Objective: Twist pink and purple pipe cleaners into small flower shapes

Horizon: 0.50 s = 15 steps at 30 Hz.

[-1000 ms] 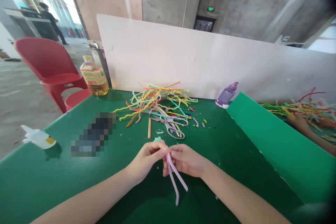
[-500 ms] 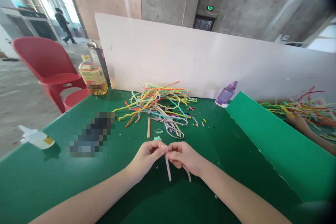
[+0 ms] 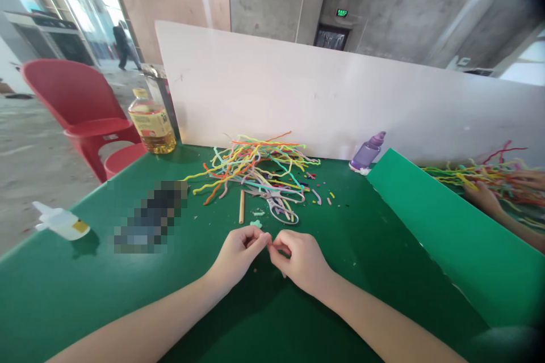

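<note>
Spreading out on every side of the scissors [image 3: 271, 199], the green surface [image 3: 128, 278] fills most of my view. Beyond the scissors a white panel [image 3: 289, 96] walls off the far edge; to their right a slanting green board [image 3: 447, 227] bounds that side. Left of them the surface runs to its edge past a squeeze bottle [image 3: 63, 224], and on their near side both forearms have room to swing. Just behind the scissors sprawls a heap of coloured strips [image 3: 259, 161]. On their near side, the left hand [image 3: 238, 255] and right hand [image 3: 304, 258] meet, fingers of both drawn into a pinch. They seem to grip one pale pink strip [image 3: 284, 275], mostly hidden, its tip peeking below the right hand. I judge the step to be bending or twisting it; the next move calls for a steady left pinch while the right shapes it.
</note>
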Available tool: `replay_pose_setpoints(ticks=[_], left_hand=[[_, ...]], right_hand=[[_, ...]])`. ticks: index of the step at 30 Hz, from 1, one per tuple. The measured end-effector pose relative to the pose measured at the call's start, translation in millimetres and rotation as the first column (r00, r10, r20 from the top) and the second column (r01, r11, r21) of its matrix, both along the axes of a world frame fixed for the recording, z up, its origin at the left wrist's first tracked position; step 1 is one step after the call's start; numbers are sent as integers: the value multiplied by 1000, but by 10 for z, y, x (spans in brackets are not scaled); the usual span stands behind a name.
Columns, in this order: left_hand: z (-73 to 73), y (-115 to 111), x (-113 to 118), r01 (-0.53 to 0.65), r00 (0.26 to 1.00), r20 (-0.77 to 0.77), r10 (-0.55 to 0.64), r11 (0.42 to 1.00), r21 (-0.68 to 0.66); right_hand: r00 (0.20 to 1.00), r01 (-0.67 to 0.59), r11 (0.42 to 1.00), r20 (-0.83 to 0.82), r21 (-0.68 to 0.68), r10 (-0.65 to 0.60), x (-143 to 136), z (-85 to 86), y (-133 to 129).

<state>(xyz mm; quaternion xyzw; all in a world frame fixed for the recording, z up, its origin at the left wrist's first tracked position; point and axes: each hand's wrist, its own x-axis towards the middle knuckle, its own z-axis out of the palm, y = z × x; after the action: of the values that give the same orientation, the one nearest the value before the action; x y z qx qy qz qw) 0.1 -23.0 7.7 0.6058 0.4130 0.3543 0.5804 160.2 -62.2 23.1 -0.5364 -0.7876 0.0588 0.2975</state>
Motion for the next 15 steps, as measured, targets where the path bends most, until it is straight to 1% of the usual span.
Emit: replay_pose_setpoints(ticks=[1,2,4,6,8,10,11,12,13,14,15], left_hand=[[-5,-1,3,1,1000,-3,-1,1000,5],[-11,-2,7,4,1000,-6,-4,1000,4],[-20,-7,16,10,1000,-6,-10,1000,-9],[-22,-13,23,5,1000,0,-5,1000,-20],[-13,-20,27,-2,1000,16,2,1000,-15],[6,-22,26,-6,999,40,6,1000,-19],[17,-21,25,-5,998,56,7,1000,-30],[28,-16,22,-6,997,79,9,999,-42],[37,-8,18,-4,994,109,10,998,-57],[44,2,14,7,988,151,5,997,-78],[48,14,9,30,978,208,-7,994,-107]], right_hand=[[994,-13,992,106,124,0,4,-4,-7],[977,-51,970,214,239,-1,9,-8,-14],[918,-157,901,395,406,-18,17,-16,-32],[870,-219,852,491,476,-50,18,-23,-49],[865,-217,842,496,495,-69,11,-26,-59],[905,-172,867,422,467,-48,6,-15,-59],[935,-146,895,355,422,-15,8,0,-55],[963,-128,930,268,344,34,14,21,-48],[984,-126,963,156,237,90,25,48,-38],[989,-146,983,22,109,145,38,77,-26],[974,-191,981,-129,-27,186,54,104,-10]])
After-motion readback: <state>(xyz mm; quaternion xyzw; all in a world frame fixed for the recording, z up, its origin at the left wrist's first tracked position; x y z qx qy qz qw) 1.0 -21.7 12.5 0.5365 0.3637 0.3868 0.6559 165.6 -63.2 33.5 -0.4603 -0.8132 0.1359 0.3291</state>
